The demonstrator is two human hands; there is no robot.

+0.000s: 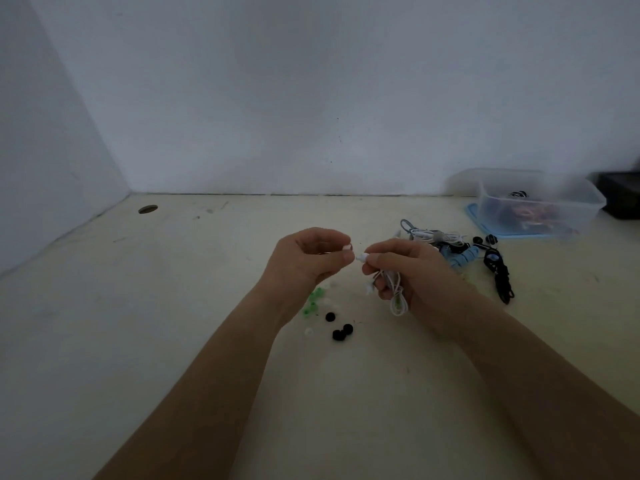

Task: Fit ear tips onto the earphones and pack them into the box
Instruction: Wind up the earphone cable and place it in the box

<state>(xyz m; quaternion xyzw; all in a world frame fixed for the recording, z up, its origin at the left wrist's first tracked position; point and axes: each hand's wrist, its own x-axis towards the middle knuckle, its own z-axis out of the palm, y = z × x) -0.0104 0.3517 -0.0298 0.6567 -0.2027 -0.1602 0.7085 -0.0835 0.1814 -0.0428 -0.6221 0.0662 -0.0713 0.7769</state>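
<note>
Two bare forearms reach forward over a pale cream bench [166, 341] set against a white wall. The left hand [308, 258] pinches a small white silicone ear tip [347, 247] between thumb and fingertips. Just beside it, the right hand [405, 268] grips a white wired earphone [362, 257], whose bud points towards the ear tip. The earphone's looped white cable [396, 296] hangs bunched from the same fist. The ear tip and the bud are very close; whether they touch cannot be told.

Below the hands, loose ear tips lie scattered on the bench: green ones [313, 301], black ones [341, 329] and a white one [308, 331]. To the right of the hands lies a tangle of white, grey and blue earphones [436, 240], with black earphones [498, 271] beside it. Further right, near the wall, a clear plastic box [540, 202] stands on a light blue lid [471, 213] and holds some coiled items, too blurred to name.
</note>
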